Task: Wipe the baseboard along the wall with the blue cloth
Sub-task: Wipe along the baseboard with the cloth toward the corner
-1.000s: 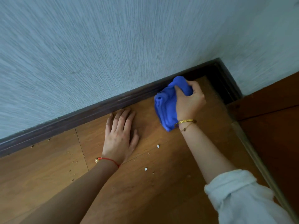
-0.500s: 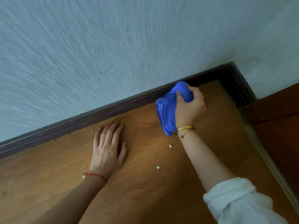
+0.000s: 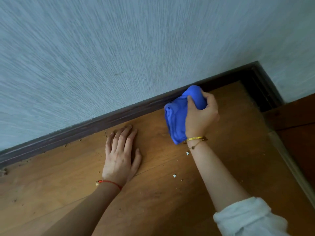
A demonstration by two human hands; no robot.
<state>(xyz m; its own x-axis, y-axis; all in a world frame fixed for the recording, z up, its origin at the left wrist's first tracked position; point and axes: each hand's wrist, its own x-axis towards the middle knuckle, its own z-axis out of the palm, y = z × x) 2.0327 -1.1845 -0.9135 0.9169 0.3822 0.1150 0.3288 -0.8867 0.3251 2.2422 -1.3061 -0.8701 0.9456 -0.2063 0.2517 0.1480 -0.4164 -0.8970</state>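
The right hand (image 3: 202, 114) is clenched around the bunched blue cloth (image 3: 177, 120), thumb and fingers gathering it into a wad whose top end presses against the dark baseboard (image 3: 95, 124) and whose tail hangs down toward the wrist. That contact sits not far from the room's corner, where the baseboard turns along the second wall. What matters next is the baseboard's long axis: it runs as a straight strip from that corner away to the person's left, down along the edge of the wooden floor (image 3: 170, 193), so the unwiped length most likely lies leftward of the cloth. The left hand (image 3: 121, 154) lies flat on the floor, fingers spread and gripping nothing, fingertips just short of the baseboard (a prop for the body, I would judge). It sits squarely in the cloth's probable path, so a leftward stroke would call for that hand to shift along first. Crumbs and pale flecks (image 3: 174, 175) lie scattered on the boards near both wrists.
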